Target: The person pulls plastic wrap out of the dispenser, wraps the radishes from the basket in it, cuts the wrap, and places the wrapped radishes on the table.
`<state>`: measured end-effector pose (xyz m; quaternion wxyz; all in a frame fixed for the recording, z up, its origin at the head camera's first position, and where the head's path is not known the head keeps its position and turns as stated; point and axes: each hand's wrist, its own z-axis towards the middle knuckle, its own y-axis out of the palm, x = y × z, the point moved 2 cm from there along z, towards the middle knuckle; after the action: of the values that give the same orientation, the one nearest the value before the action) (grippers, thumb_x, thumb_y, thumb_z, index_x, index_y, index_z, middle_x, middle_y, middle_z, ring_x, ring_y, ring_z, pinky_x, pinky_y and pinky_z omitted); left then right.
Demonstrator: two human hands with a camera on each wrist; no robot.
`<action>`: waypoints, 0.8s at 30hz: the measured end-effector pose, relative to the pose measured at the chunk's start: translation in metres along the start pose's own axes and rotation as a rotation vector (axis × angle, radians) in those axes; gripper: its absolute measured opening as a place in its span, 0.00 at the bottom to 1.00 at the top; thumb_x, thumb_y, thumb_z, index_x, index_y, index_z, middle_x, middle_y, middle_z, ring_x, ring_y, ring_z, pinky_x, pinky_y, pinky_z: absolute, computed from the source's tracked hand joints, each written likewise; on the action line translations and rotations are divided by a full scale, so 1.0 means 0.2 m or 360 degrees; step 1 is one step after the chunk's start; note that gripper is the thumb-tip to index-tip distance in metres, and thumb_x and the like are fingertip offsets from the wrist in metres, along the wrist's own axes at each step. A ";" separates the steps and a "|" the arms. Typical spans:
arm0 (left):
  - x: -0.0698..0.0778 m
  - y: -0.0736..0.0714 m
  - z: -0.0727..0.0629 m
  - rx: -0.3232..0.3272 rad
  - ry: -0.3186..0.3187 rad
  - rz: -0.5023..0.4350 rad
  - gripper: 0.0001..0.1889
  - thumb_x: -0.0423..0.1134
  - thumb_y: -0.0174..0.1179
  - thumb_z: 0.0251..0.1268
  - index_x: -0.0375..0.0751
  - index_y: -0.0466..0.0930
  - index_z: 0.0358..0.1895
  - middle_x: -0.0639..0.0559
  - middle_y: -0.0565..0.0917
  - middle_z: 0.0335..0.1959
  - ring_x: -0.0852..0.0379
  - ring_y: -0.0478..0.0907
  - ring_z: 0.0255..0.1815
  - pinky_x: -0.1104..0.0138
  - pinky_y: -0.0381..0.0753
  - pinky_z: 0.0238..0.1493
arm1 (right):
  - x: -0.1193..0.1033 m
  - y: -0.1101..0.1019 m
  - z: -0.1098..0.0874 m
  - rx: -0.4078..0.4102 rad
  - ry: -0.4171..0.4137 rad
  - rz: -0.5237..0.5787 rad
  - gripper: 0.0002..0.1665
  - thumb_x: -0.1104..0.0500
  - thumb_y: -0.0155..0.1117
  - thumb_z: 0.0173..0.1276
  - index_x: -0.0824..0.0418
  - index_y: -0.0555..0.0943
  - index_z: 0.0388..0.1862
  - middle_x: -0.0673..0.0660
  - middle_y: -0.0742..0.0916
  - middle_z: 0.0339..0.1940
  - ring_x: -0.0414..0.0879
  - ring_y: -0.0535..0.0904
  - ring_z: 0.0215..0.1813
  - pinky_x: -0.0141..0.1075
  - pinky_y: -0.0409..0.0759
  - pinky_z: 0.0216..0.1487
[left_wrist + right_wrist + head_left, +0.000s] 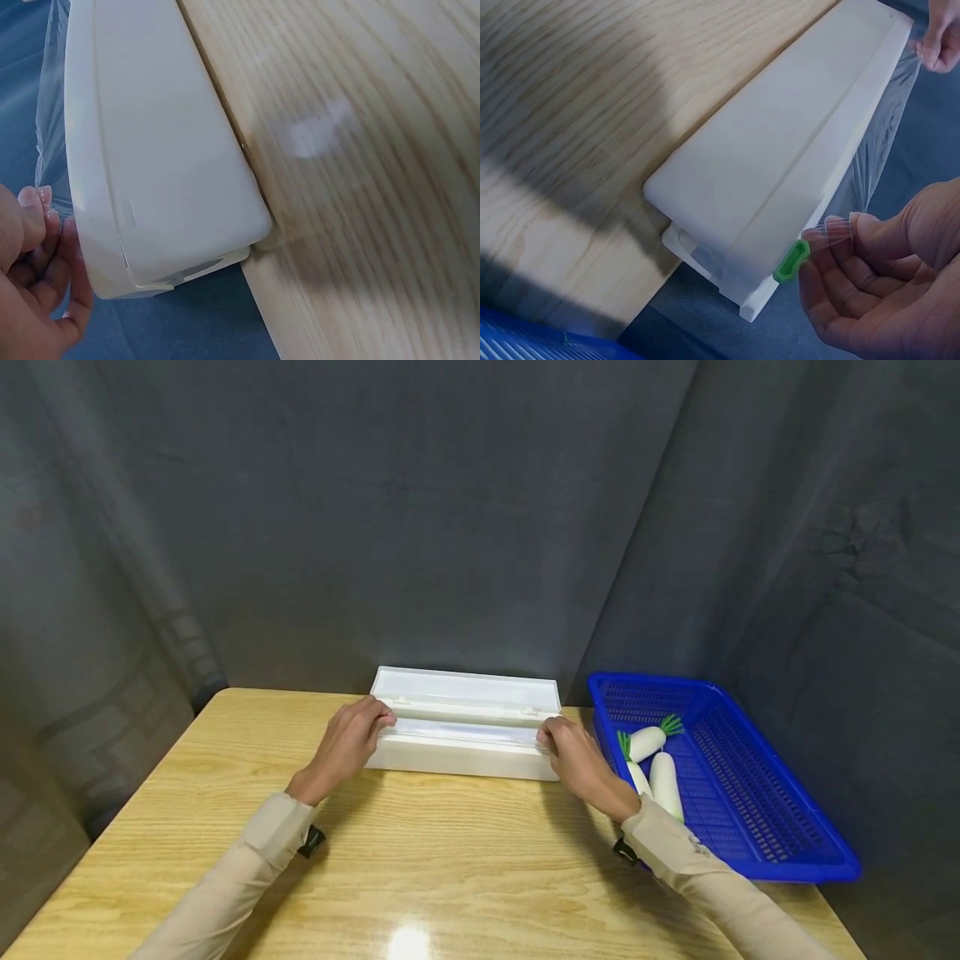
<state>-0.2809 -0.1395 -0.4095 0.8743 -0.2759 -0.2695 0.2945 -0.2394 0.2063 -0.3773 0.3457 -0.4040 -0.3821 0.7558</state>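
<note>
A long white cling film dispenser [465, 760] lies across the back of the table, its lid [465, 685] raised behind it. Clear cling film [870, 161] stretches along the dispenser between both hands. At the left end, my left hand [348, 743] pinches one corner of the film between thumb and fingertips. My right hand [581, 760] pinches the other corner at the right end. Close to the right fingertips, a green slider [791, 261] shows on the dispenser's edge in the right wrist view.
To the right stands a blue plastic basket [780, 777] with white radishes [665, 783] in it, some with green tops. A dark grey curtain [420, 527] hangs behind the wooden table [450, 860].
</note>
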 end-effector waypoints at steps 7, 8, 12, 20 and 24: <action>0.01 -0.02 0.00 -0.0010 0.0011 0.0007 0.04 0.30 0.69 0.66 0.36 0.82 0.34 0.48 0.80 0.30 0.54 0.75 0.29 0.57 0.78 0.32 | 0.00 -0.03 0.00 0.0017 -0.0032 0.0009 0.08 0.76 0.64 0.71 0.66 0.80 0.33 0.56 0.82 0.31 0.45 0.74 0.32 0.40 0.77 0.33; 0.01 -0.03 0.00 -0.0006 0.0017 0.0009 0.04 0.30 0.69 0.66 0.36 0.82 0.34 0.48 0.80 0.31 0.54 0.75 0.29 0.57 0.78 0.32 | 0.00 -0.02 0.00 0.0021 -0.0039 0.0013 0.08 0.76 0.65 0.71 0.66 0.80 0.33 0.56 0.82 0.31 0.45 0.74 0.32 0.39 0.77 0.33; 0.01 -0.04 -0.01 0.0000 0.0032 0.0011 0.04 0.29 0.69 0.65 0.37 0.82 0.34 0.49 0.80 0.31 0.55 0.75 0.29 0.57 0.79 0.32 | 0.00 -0.02 -0.01 0.0059 -0.0092 0.0025 0.09 0.76 0.65 0.70 0.66 0.80 0.33 0.56 0.82 0.30 0.45 0.75 0.31 0.39 0.77 0.32; 0.01 -0.04 -0.01 -0.0001 0.0055 -0.0008 0.04 0.29 0.68 0.66 0.37 0.83 0.35 0.50 0.80 0.31 0.57 0.75 0.29 0.58 0.80 0.32 | 0.00 -0.03 -0.02 0.0159 -0.0134 0.0033 0.10 0.78 0.65 0.67 0.66 0.78 0.31 0.55 0.81 0.29 0.44 0.75 0.30 0.44 0.78 0.29; 0.01 -0.05 0.00 0.0006 0.0067 -0.0015 0.04 0.29 0.68 0.66 0.37 0.83 0.35 0.50 0.80 0.31 0.58 0.74 0.28 0.59 0.79 0.31 | 0.00 -0.04 -0.02 0.0125 -0.0091 0.0045 0.08 0.76 0.65 0.70 0.67 0.80 0.33 0.57 0.83 0.31 0.46 0.77 0.31 0.42 0.79 0.32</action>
<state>-0.2752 -0.1453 -0.4030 0.8817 -0.2792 -0.2518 0.2850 -0.2333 0.2118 -0.3715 0.3395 -0.3737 -0.3561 0.7863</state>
